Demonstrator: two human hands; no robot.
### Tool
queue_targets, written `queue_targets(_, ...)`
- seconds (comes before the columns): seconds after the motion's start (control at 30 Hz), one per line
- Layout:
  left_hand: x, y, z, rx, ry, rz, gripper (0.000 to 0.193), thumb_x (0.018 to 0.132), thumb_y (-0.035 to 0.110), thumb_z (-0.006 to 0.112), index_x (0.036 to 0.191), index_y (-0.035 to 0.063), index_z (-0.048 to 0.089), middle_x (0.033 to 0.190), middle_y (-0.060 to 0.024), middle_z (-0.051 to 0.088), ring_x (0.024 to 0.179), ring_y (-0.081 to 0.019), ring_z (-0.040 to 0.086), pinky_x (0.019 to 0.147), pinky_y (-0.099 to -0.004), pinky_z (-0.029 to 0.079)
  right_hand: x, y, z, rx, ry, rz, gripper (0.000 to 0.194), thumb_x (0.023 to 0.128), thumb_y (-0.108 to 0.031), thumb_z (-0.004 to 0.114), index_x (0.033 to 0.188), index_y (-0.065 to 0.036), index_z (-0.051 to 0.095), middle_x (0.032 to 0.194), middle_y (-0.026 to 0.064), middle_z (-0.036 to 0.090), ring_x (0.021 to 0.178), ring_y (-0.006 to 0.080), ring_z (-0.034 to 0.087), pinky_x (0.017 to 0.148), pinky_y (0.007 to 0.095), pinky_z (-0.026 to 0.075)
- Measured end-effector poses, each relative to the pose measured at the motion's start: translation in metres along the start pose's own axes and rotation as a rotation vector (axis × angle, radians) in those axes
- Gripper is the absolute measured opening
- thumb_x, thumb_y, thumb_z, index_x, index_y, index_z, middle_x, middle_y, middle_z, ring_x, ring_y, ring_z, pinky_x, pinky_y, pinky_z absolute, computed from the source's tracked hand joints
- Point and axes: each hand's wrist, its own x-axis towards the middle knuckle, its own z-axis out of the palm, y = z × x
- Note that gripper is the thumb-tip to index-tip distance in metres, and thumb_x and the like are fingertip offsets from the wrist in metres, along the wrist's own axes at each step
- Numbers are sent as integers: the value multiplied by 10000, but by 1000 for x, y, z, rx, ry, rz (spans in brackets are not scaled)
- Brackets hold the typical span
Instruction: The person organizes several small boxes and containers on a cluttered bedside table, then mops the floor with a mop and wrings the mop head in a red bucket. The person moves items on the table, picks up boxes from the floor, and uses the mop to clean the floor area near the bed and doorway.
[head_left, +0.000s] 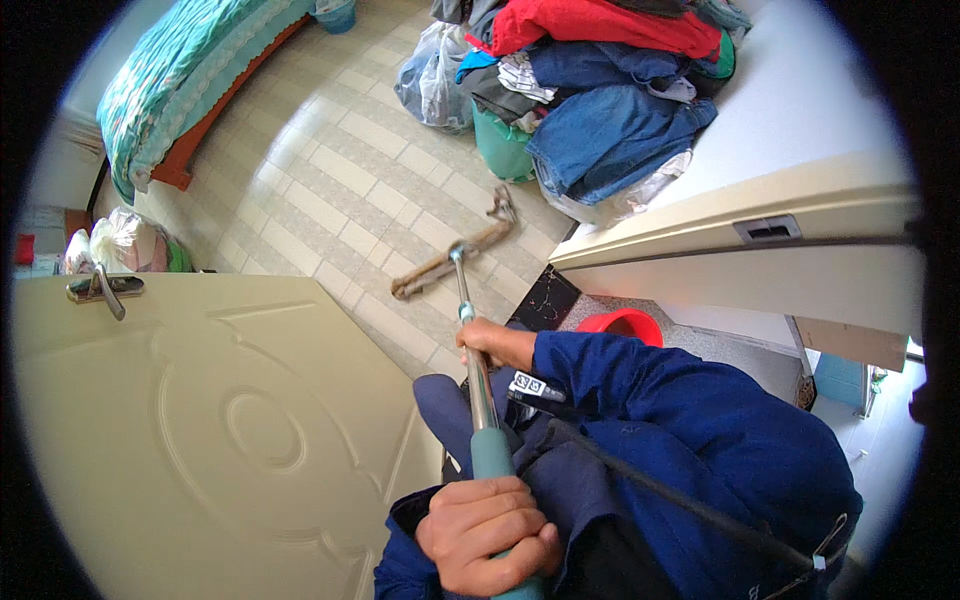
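Note:
Both hands are on a mop with a chrome pole (482, 394). My left hand (487, 532) is wrapped around the pole's teal grip (491, 454) near my body. Farther down the shaft, my right hand (491, 341) holds the metal tube just above a pale-blue collar (466, 309). The brownish, slightly blurred mop head (435, 274) lies on the tiled floor (337, 187), angled across the planks of the pattern. Its far end bends upward in the picture, toward the pile of clothes.
A cream door (262, 427) with a lever handle (109, 292) stands open at left; a door frame (675, 217) is at right. Clothes (615, 135) and plastic bags (439, 79) are heaped by the wall. A bed (187, 82) is upper left. A red bucket (637, 326) sits beside my right arm.

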Motion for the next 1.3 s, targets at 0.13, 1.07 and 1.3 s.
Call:
queue_targets(0.13, 8, 29, 4, -82, -30, -124, 192, 652, -97, 556, 649, 27, 409, 479, -73, 483, 379, -173, 482, 415, -303, 479, -22, 41, 2, 53, -122, 78, 190, 715, -109, 455, 856, 17, 453, 703, 177, 548, 488, 289, 534, 442, 394, 459)
queue_targets(1.07, -116, -5, 98, 353, 813, -320, 171, 750, 185, 460, 700, 98, 321, 558, -44, 403, 556, -154, 422, 725, -382, 373, 62, 31, -40, 478, -151, -249, 147, 743, -118, 478, 773, 18, 432, 564, 186, 540, 406, 291, 551, 335, 399, 433)
queue_targets(1.3, -133, 50, 86, 291, 664, -282, 132, 685, 134, 471, 651, 79, 356, 488, -43, 409, 465, -147, 401, 613, -347, 378, 26, 92, -12, 465, -211, -210, 143, 727, -131, 492, 753, 3, 450, 598, 174, 569, 467, 281, 590, 402, 430, 496)
